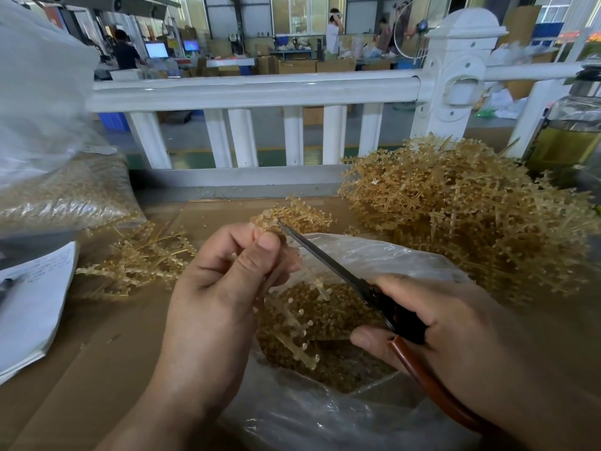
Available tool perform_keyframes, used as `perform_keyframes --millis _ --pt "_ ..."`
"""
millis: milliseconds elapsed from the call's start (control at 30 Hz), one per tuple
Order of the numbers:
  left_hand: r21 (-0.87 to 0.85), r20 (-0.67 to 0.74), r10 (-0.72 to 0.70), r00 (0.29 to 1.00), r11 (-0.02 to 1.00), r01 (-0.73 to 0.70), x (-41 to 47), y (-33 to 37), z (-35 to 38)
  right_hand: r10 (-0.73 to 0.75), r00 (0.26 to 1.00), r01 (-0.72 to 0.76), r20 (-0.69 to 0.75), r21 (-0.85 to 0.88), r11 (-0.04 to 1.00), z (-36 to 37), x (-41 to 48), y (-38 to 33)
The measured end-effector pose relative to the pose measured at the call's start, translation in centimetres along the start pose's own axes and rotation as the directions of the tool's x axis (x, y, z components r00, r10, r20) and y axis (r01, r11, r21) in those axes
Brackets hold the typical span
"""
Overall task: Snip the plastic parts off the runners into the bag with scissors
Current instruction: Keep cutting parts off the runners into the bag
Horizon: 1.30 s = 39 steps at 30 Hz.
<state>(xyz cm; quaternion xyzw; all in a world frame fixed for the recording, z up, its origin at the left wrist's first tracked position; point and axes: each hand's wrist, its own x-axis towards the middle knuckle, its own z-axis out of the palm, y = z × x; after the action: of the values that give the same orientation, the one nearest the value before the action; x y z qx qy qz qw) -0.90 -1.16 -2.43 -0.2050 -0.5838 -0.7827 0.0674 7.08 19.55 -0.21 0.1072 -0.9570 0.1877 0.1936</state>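
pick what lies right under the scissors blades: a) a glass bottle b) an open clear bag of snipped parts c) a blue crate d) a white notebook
b: the scissors in the right hand reach over the open clear bag, snipped parts inside, toward the runner the left hand holds.

left hand pinching runner, right hand holding scissors, bag beneath

No legible text. Paper sheet on the table, left side, carries faint handwriting, too blurred to read. Monitors far back have lit screens, content too small to make out.
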Motion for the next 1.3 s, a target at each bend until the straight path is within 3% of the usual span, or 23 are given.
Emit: perform_keyframes --millis 367,1300 --pt "-0.144 0.018 -0.077 0.997 0.986 0.078 -0.02 0.12 0.03 -0.051 0.997 0.051 -0.051 -0.008 0.999 0.31 -0.01 0.04" --pt "-0.200 0.073 -0.105 0.992 0.973 0.118 -0.30 0.26 0.72 -0.020 0.999 0.020 -0.024 -0.014 1.000 0.14 0.00 -0.24"
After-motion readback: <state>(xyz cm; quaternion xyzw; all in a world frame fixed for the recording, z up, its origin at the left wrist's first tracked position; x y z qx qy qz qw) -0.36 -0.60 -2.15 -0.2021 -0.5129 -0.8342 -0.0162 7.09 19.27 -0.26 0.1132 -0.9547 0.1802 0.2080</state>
